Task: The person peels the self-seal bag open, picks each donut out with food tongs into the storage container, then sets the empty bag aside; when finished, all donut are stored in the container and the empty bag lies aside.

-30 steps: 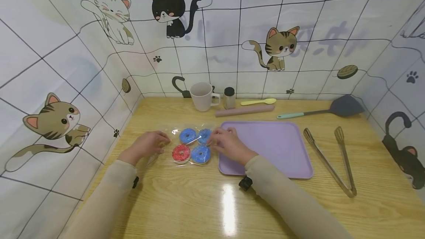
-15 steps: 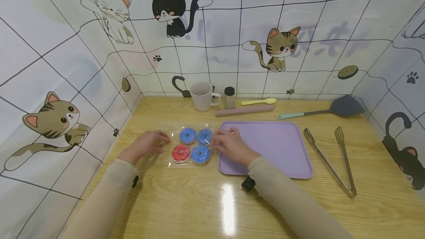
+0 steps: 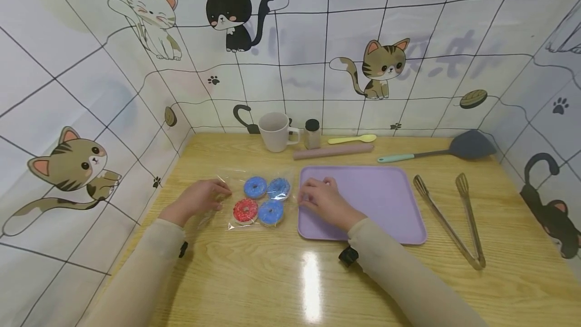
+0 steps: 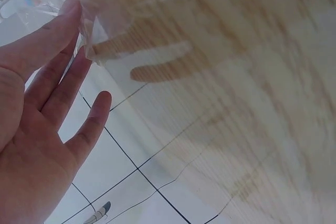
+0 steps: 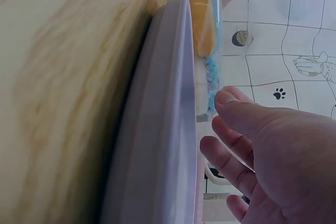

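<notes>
A clear plastic bag (image 3: pixel 236 175) holds several doughnuts, one red (image 3: pixel 245 211) and the others blue (image 3: pixel 271 212), with pale sprinkles. At its left side my left hand (image 3: pixel 204 197) pinches the film's edge between thumb and fingertips, as the left wrist view (image 4: pixel 47 108) shows. My right hand (image 3: pixel 324 201) hovers at the left rim of a purple tray (image 3: pixel 376 201), just right of the bag. In the right wrist view this hand (image 5: pixel 268 145) has its fingers loosely bent, thumb close to the index finger, and nothing visible in its grasp.
Behind the bag and tray stand a grey mug (image 3: pixel 274 132) and a black-capped jar (image 3: pixel 312 134). A yellow spoon (image 3: pixel 353 139) and a mauve rod (image 3: pixel 333 152) lie beside them. To the right are a turner (image 3: pixel 469 145) and metal tongs (image 3: pixel 447 221). Cat-print walls surround the table.
My right hand has drawn back to the right, from the bag's right doughnuts to the tray's left edge. The left hand stays in place, and the bag has barely shifted.
</notes>
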Tool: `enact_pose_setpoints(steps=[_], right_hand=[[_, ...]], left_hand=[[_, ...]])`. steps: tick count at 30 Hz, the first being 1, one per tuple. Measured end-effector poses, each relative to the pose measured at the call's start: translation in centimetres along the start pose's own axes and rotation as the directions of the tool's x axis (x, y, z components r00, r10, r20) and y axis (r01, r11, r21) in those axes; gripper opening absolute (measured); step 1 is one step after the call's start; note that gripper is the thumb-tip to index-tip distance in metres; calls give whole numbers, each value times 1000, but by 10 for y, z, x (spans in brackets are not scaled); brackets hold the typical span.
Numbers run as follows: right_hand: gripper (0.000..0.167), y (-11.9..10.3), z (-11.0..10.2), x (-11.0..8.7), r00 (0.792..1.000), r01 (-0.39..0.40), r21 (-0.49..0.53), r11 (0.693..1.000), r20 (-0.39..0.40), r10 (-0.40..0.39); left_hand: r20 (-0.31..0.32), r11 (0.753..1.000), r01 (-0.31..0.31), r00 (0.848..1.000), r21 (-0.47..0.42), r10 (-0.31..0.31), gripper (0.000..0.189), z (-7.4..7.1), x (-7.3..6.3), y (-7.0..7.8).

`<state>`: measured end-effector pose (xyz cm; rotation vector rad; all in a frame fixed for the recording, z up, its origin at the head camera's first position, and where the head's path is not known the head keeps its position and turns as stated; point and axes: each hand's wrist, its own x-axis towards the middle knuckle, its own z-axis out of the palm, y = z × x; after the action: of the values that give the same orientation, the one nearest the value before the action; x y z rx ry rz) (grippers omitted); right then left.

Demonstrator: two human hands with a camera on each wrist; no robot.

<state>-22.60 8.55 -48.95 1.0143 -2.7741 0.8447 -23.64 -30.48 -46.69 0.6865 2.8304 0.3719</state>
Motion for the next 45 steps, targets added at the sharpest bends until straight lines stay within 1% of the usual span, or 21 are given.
enact_pose_setpoints(steps=[1, 7, 11, 13, 16, 22, 25, 28, 33, 39, 45], right_hand=[[8, 1, -1, -1, 1000, -2, -3, 1000, -1, 2], [9, 3, -7, -5, 1000, -17, 47, 999, -1, 17], [9, 6, -7, -4, 999, -29, 62, 998, -16, 30], [11, 8, -5, -2, 999, -27, 58, 998, -17, 28], [14, 8, -3, 2, 1000, -19, 86, 996, -10, 20], [24, 6, 2, 15, 1000, 4, 115, 993, 24, -6], [24, 5, 5, 21, 999, 10, 125, 992, 33, -14], [23, 5, 6, 25, 999, 6, 120, 993, 38, -11], [18, 6, 8, 27, 999, -5, 77, 997, 46, 1], [21, 4, 10, 29, 999, 5, 68, 998, 34, -7], [10, 1, 9, 29, 1000, -9, 40, 999, 26, 8]], left_hand=[[3, 1000, 13, 1000, -6, -13, 40, 0, 0, 0], [6, 1000, 19, 1000, 14, -19, 40, -2, -1, 2], [1, 1000, 4, 1000, 12, -4, 40, -3, -2, 3], [0, 1000, -1, 1000, 4, 1, 40, -2, -1, 4], [-1, 1000, 0, 1000, -8, 0, 40, 0, -1, 4], [0, 1000, -7, 1000, -12, 7, 40, 4, 1, -1], [0, 1000, 0, 1000, -12, 0, 40, 5, 2, -2], [-2, 1000, 12, 1000, -11, -12, 40, 5, 2, -3], [-2, 1000, 5, 1000, -5, -5, 40, 3, 2, -2], [6, 1000, 6, 1000, 7, -6, 39, 1, -1, 1], [10, 1000, 14, 1000, 1, -14, 39, -1, -2, 4]])
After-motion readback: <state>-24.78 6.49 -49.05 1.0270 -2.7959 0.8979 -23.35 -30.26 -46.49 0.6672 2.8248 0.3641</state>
